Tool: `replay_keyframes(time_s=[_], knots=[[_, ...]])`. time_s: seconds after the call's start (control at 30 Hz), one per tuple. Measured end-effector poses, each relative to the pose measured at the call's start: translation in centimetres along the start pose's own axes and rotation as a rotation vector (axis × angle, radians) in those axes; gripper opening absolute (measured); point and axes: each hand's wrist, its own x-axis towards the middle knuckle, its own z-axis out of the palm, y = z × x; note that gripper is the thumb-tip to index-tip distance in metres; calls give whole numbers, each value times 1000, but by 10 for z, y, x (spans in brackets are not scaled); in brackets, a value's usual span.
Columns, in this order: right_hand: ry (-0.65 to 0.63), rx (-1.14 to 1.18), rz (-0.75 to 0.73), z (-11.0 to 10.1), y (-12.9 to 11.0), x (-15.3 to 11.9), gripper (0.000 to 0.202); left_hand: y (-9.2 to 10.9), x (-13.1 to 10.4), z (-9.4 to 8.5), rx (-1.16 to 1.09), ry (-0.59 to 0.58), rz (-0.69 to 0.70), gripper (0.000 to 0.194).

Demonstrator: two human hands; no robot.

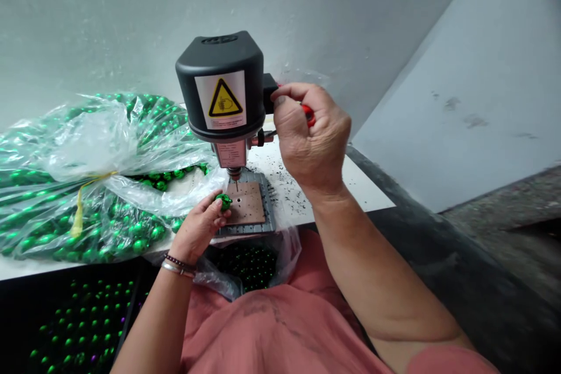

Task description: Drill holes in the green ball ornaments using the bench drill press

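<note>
My left hand (pixel 196 229) pinches a small shiny green ball (pixel 225 202) between thumb and fingers, just left of the drill bit (pixel 237 186). The ball is apart from the bit, over the edge of a brown board (pixel 253 204) with a hole in it. That board lies on the grey base (pixel 268 210) of a small bench drill press (pixel 186 93), whose black housing bears a yellow warning sign. My right hand (pixel 312 137) is closed around the drill's feed lever, and its red knob (pixel 310 115) shows between the fingers. The rest of the lever is mostly hidden.
Clear plastic bags of green balls (pixel 131 234), tied with a yellow strip (pixel 78 216), fill the table's left side. Dark shavings (pixel 291 187) litter the white tabletop (pixel 362 190). More green balls lie below, in an open bag (pixel 249 266) and a dark container (pixel 83 321).
</note>
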Motion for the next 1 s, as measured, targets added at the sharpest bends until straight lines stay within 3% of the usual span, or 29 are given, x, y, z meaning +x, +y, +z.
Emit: replay_keyframes(time_s=[0.2, 0.4, 0.57, 0.67, 0.87, 1.0], knots=[[-24, 19, -9, 0, 1, 3, 14, -4, 18, 3, 546, 97, 158, 57], [-135, 23, 23, 3, 6, 29, 19, -11, 36, 3, 675, 13, 130, 47], [-209, -15, 90, 8, 9, 48, 20, -4, 36, 8, 1026, 90, 212, 45], [-217, -14, 95, 8, 9, 48, 20, 2, 35, 13, 1207, 79, 263, 45], [-195, 42, 92, 7, 9, 46, 20, 3, 43, 20, 1278, -3, 336, 45], [-176, 71, 56, 6, 10, 42, 20, -1, 45, 19, 1224, -10, 302, 48]])
